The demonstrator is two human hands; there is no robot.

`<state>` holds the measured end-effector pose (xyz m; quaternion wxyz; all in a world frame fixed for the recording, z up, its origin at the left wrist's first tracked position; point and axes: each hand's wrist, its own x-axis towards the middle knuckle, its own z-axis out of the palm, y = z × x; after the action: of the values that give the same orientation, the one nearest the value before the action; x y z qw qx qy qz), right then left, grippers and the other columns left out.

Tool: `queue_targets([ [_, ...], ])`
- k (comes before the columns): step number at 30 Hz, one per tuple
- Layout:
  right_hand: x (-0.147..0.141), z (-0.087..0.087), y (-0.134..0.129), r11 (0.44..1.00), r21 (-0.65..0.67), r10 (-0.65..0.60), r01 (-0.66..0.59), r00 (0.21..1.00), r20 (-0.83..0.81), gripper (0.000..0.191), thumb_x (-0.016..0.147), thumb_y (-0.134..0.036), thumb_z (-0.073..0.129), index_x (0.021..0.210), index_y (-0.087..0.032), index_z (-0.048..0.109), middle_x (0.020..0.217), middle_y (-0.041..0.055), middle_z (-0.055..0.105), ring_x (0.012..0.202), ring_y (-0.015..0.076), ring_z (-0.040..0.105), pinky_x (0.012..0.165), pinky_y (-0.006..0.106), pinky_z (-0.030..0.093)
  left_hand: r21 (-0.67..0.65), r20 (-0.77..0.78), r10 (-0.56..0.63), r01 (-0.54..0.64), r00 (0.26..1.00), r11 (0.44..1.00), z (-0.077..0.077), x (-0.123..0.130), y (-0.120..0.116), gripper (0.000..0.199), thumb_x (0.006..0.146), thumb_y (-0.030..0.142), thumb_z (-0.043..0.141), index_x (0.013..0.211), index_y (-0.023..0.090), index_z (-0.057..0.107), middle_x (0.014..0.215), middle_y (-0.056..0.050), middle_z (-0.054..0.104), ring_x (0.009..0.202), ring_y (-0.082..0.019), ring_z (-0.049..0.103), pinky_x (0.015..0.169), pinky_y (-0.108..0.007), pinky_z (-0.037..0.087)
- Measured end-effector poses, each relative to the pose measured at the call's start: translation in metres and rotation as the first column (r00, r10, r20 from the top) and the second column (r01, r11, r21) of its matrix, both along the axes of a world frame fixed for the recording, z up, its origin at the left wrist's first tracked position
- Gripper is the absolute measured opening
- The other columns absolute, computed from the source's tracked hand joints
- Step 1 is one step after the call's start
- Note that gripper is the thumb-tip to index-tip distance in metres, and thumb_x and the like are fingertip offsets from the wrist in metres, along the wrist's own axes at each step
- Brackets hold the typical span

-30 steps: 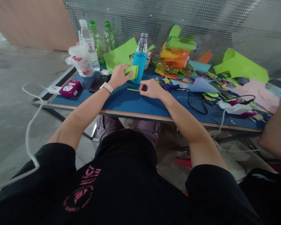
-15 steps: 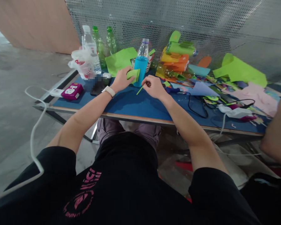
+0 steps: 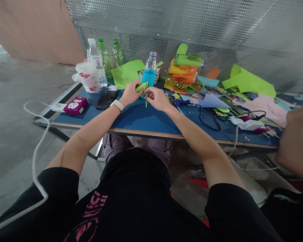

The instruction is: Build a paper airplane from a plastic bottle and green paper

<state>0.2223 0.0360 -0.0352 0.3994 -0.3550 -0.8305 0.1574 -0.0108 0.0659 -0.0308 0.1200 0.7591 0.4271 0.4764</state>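
My left hand is closed round a piece of folded or rolled light-green paper. Close beside it, my right hand pinches a thin green strip that hangs down below the fingertips. The fingertips of my right hand are at the right end of the green paper; whether they touch it I cannot tell. Just behind both hands stands a clear bottle wrapped with a blue band, its lower part hidden by the hands. A flat green sheet lies behind my left hand.
Left on the blue table are a purple power socket, a plastic-bagged cup and several bottles. To the right are green and orange bottle crafts, paper scraps and a cable. Another person's arm is at far right.
My right hand has come in to the green paper's end, and the strip has swung from slanting to hanging nearly straight down. The camera view has tilted up slightly.
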Motion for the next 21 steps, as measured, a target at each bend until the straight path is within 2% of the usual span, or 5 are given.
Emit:
queue_targets([
  [5, 0.006, 0.007, 0.033, 0.999, -0.036, -0.020, 0.015, 0.989, -0.148, 0.046, 0.104, -0.058, 0.107, 0.113, -0.029, 0.073, 0.096, 0.0044, 0.074, 0.092, 0.0303, 0.082, 0.098, 0.064, 0.081, 0.022, 0.025, 0.013, -0.013, 1.000, 1.000, -0.007, -0.001, 0.007, 0.039, 0.093, 0.011, 0.090, 0.091, 0.028, 0.056, 0.086, -0.001, 0.067, 0.089, -0.026, 0.070, 0.097, -0.047, 0.063],
  [8, 0.003, 0.007, 0.051, 0.999, -0.035, -0.027, 0.020, 0.974, -0.226, 0.058, 0.097, -0.072, 0.110, 0.117, -0.029, 0.076, 0.096, 0.0055, 0.075, 0.103, 0.0351, 0.086, 0.101, 0.069, 0.082, 0.030, 0.031, 0.002, -0.003, 1.000, 1.000, -0.011, -0.004, 0.009, 0.026, 0.097, 0.017, 0.090, 0.105, 0.027, 0.067, 0.096, -0.006, 0.076, 0.105, -0.032, 0.081, 0.109, -0.051, 0.067],
  [10, 0.000, 0.004, 0.056, 0.999, -0.024, -0.053, 0.049, 0.965, -0.259, 0.064, 0.095, -0.080, 0.109, 0.117, -0.030, 0.076, 0.099, 0.0070, 0.079, 0.107, 0.0365, 0.087, 0.102, 0.069, 0.083, 0.027, 0.022, 0.019, -0.019, 1.000, 0.999, -0.012, -0.005, 0.010, 0.023, 0.100, 0.020, 0.088, 0.118, 0.025, 0.073, 0.112, -0.011, 0.084, 0.121, -0.037, 0.085, 0.121, -0.055, 0.066],
  [13, -0.004, -0.002, 0.055, 0.995, -0.016, -0.102, 0.102, 0.954, -0.283, 0.068, 0.095, -0.087, 0.105, 0.118, -0.030, 0.077, 0.108, 0.0099, 0.083, 0.114, 0.0378, 0.087, 0.103, 0.067, 0.082, 0.014, -0.008, 0.012, -0.012, 1.000, 1.000, -0.013, -0.007, 0.010, 0.022, 0.106, 0.023, 0.082, 0.128, 0.023, 0.077, 0.133, -0.018, 0.089, 0.138, -0.042, 0.084, 0.131, -0.058, 0.063],
  [21, -0.012, 0.001, 0.043, 0.991, 0.008, -0.126, 0.133, 0.953, -0.276, 0.059, 0.101, -0.082, 0.102, 0.117, -0.029, 0.082, 0.106, 0.0081, 0.084, 0.118, 0.0361, 0.088, 0.117, 0.067, 0.080, -0.022, -0.100, 0.000, -0.002, 0.995, 1.000, -0.009, -0.002, 0.007, 0.004, 0.112, 0.024, 0.073, 0.115, 0.025, 0.075, 0.127, -0.020, 0.089, 0.142, -0.046, 0.086, 0.136, -0.064, 0.061],
])
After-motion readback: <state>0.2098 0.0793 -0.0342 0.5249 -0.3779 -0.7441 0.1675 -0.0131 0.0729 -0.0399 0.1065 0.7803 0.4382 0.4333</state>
